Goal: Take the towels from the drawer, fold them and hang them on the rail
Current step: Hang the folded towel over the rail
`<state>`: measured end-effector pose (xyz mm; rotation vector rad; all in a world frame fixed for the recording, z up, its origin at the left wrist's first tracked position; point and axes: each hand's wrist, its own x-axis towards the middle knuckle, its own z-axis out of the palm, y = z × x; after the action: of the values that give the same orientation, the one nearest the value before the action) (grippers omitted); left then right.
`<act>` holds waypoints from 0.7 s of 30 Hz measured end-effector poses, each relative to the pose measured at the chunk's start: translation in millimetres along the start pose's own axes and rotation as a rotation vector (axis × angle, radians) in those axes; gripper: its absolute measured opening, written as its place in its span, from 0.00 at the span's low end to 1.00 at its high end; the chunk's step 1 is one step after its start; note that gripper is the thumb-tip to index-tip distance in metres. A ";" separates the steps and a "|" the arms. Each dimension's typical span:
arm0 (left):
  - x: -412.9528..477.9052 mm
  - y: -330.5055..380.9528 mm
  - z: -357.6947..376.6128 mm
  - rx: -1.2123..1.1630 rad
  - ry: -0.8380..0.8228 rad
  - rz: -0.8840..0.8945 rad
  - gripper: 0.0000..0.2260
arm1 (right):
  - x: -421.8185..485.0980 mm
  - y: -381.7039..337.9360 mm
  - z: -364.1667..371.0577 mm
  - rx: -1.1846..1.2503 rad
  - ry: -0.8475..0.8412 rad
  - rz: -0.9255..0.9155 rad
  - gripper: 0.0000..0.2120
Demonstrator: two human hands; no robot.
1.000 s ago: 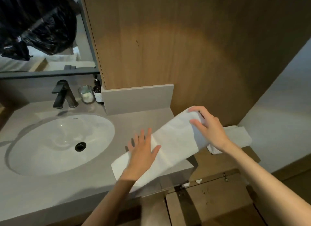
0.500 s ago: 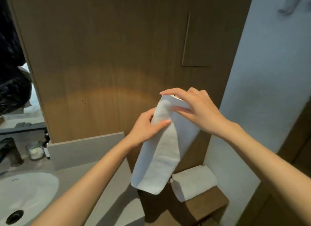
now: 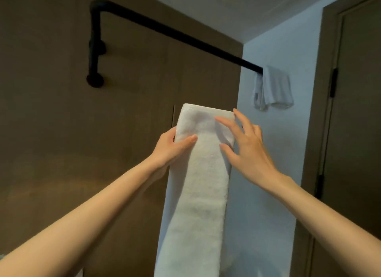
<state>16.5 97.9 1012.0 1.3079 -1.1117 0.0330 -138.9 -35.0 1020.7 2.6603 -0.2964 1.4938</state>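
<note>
Black rail (image 3: 165, 27) juts from wood wall (image 3: 51, 122) at upper left, runs rightward overhead. Left hand (image 3: 171, 146) grips left edge of folded towel (image 3: 200, 184), thumb across front, fingers hidden behind. Folded towel hangs long and narrow between hands, top edge below rail, not on it. Right hand (image 3: 247, 151) open: fingers spread, index and thumb touching front near right edge. Second towel (image 3: 274, 89) draped over rail's far right end. Door (image 3: 360, 111) beyond.
</note>
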 end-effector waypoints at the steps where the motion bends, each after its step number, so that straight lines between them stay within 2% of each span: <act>1: 9.2 8.5 5.6 -0.013 -0.010 0.011 0.09 | 3.6 6.0 -5.6 0.034 0.000 0.036 0.29; 6: 57.2 41.0 30.7 -0.067 -0.024 0.062 0.13 | 28.3 34.6 -19.7 0.147 0.008 0.049 0.33; 11: 107.5 52.4 53.1 -0.196 -0.002 0.082 0.16 | 65.4 51.8 -17.6 0.468 0.011 0.058 0.36; 15: 150.4 55.6 61.4 -0.345 -0.049 0.106 0.18 | 105.1 72.0 -18.2 0.473 0.144 0.020 0.33; 19: 193.7 60.2 62.8 -0.266 -0.070 0.207 0.25 | 149.4 93.5 -20.8 0.394 0.310 -0.056 0.29; 21: 208.0 56.9 65.6 -0.226 -0.141 0.285 0.30 | 171.1 106.4 -24.8 0.394 0.374 -0.076 0.28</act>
<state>50.3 -47.0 1181.3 0.9560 -1.3744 0.0258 -94.7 -157.5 1176.5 2.5313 0.1390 2.1647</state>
